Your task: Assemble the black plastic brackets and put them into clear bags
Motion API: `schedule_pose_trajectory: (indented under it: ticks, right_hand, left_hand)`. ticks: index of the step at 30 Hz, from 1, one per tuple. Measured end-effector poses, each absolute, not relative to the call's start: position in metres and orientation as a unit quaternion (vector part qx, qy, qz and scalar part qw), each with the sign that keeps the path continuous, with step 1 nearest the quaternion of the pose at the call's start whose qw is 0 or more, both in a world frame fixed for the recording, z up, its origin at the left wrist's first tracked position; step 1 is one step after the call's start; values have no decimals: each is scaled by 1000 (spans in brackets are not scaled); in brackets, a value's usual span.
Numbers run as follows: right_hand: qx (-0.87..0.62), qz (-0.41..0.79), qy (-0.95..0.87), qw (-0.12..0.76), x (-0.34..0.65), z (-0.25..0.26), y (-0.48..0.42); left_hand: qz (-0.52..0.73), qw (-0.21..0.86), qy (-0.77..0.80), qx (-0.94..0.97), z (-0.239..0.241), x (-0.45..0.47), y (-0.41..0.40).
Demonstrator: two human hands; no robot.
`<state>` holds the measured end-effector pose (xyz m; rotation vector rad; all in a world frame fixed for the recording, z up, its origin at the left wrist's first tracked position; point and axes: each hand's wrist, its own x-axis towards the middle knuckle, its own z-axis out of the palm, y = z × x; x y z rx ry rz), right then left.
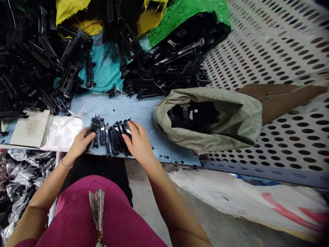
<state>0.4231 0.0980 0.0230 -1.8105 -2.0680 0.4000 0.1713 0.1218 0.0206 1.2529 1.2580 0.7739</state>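
Observation:
A row of several slim black plastic parts (pixel 114 138) lies side by side near the front edge of the blue work surface. My left hand (pixel 81 141) is at the row's left end, its thumb and fingers closed on a black plastic part (pixel 95 125) that looks slightly blurred. At the right end, my right hand (pixel 141 144) rests against the last parts, thumb and fingers apart and touching them. What exactly these parts belong to does not show.
Heaps of similar black parts (pixel 69 80) cover the back and left. A grey-green sack (pixel 231 133) with black pieces inside lies open at right, beside a perforated metal panel (pixel 288 68). Clear plastic bags (pixel 63 132) and a cardboard piece (pixel 29 128) are left of the row.

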Motion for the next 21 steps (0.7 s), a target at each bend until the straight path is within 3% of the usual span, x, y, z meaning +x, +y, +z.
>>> schedule_pose_trajectory:
  ticks: [3,6,10,12,15,18,21]
  right_hand:
    - [-451,247,-839,177,401,54,88]
    - [-358,355,-861,69,388,67,85]
    - [-392,415,-821,10,399,58,97]
    - [-435,465,-768,70,406,49,103]
    - [-482,590,-606,228,398,35,109]
    - [-440,700,-420,374,357,26,116]
    - [-343,777,-303,432,296,20,135]
  left_hand:
    - [157,415,455,772,51,162,101]
    - [56,352,385,852,69,153,85]
    - [171,333,445,814,58,133,85]
    - [237,247,573,745,40,123,89]
    - [216,113,668,703,9,113,96]
    - [197,93,660,719,-13,108,100]
    - [229,122,646,718,-23,104,99]
